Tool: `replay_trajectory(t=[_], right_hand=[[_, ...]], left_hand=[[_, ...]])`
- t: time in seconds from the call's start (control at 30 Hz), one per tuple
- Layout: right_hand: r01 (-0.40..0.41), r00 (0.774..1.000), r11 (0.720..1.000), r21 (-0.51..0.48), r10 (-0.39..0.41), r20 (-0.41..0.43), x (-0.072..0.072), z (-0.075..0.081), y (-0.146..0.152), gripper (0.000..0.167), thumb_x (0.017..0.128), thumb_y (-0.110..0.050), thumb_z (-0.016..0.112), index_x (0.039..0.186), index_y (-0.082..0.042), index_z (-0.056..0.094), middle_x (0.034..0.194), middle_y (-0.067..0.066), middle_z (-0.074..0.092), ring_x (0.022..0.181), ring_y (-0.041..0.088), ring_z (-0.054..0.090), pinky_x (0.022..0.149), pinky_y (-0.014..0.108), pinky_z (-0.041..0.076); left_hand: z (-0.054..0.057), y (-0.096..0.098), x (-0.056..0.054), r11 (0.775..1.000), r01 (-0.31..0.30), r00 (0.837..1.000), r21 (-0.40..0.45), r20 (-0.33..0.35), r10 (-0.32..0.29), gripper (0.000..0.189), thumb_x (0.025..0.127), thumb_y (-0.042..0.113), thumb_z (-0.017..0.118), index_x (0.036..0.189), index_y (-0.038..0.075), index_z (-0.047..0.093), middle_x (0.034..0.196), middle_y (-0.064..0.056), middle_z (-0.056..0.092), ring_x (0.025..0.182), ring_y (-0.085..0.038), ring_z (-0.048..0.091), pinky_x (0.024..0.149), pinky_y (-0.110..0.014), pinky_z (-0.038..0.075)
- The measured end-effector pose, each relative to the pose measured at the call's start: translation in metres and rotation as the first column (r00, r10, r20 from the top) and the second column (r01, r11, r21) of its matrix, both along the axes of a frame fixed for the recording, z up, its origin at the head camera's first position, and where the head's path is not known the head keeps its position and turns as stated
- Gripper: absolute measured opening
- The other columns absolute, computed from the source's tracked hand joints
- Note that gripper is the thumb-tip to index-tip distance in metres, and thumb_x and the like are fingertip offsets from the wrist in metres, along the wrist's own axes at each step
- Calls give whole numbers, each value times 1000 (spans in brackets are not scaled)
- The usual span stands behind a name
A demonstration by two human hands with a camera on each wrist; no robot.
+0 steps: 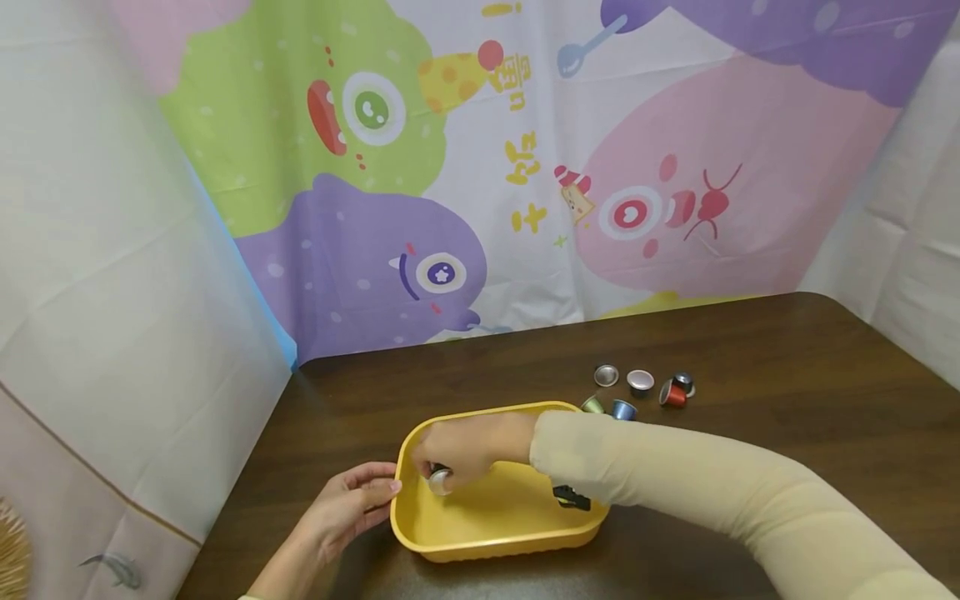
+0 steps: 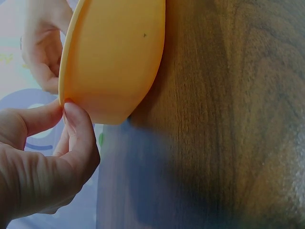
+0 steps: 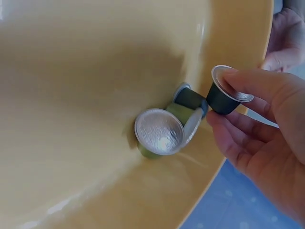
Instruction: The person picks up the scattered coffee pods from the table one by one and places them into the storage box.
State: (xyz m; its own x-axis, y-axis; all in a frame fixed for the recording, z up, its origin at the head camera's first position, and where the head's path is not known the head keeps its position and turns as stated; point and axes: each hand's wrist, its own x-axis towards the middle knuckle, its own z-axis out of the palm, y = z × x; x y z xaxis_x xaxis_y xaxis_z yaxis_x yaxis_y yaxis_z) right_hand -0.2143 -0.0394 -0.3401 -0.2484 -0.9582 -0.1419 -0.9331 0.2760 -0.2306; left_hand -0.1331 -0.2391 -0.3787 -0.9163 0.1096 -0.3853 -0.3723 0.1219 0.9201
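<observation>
A yellow plastic tray (image 1: 495, 546) with a raised rim stands on the table. My left hand (image 1: 341, 508) is at its left end, thumb and finger pinching the rim; in the left wrist view the tray's outer wall (image 2: 114, 57) shows. Inside the tray's left end is my right hand (image 1: 465, 448), which pinches a dark green coffee capsule (image 3: 220, 99) between thumb and fingers, its foil lid tilted up. Just beside it, several capsules lie together on the tray floor, among them a light green capsule (image 3: 159, 132) with a silver lid and a dark capsule (image 3: 189, 98).
Behind the tray's right corner lie more capsules: a blue one (image 1: 623, 410), a red one (image 1: 672, 394), a dark one with a pale lid (image 1: 641, 382) and others. A dark brown table (image 1: 360, 400) meets a printed cartoon curtain (image 1: 525, 275) at the back.
</observation>
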Motion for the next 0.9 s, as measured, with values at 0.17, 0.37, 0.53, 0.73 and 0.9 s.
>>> replay_trajectory(t=[0.17, 0.37, 0.53, 0.73, 0.9], right_hand=[[21, 999, 1000, 11, -21, -41, 4, -5, -6, 10, 87, -14, 62, 97, -13, 64, 92, -5, 63, 78, 3, 51, 69, 7, 38], [50, 996, 998, 39, -47, -79, 7, -9, -11, 15, 88, -17, 67, 102, -14, 64, 100, -5, 65, 83, 3, 52, 71, 8, 40], [92, 993, 994, 63, -87, -82, 8, -11, -12, 19, 87, -20, 69, 104, -14, 64, 104, -3, 64, 85, 4, 53, 72, 11, 42], [120, 990, 990, 67, -115, -76, 10, -12, -12, 19, 87, -20, 70, 104, -15, 63, 104, -3, 62, 82, 4, 51, 70, 12, 42], [115, 991, 992, 53, -111, -69, 10, -11, -11, 21, 86, -19, 71, 104, -14, 63, 105, -3, 63, 86, 4, 53, 74, 11, 43]], left_hand=[[0, 0, 0, 1000, -3, 1000, 0, 0, 3, 41, 89, 12, 66, 124, -3, 52, 95, 3, 67, 90, -9, 64, 80, -25, 57], [-1, 1, 0, 1000, 0, 1000, 0, -3, 0, 40, 90, 11, 65, 125, -4, 52, 95, 3, 67, 90, -8, 64, 80, -26, 57], [0, 2, -1, 1000, 1, 1000, -3, -6, -1, 41, 90, 11, 65, 125, -4, 51, 95, 4, 67, 89, -8, 64, 80, -26, 57], [1, 1, -1, 1000, -8, 1000, 4, 5, 8, 41, 89, 12, 66, 125, -3, 52, 95, 3, 67, 89, -9, 64, 80, -26, 57], [-1, -1, 0, 1000, -4, 1000, 10, 3, 4, 42, 89, 12, 66, 125, -4, 51, 96, 2, 67, 90, -9, 64, 82, -27, 57]])
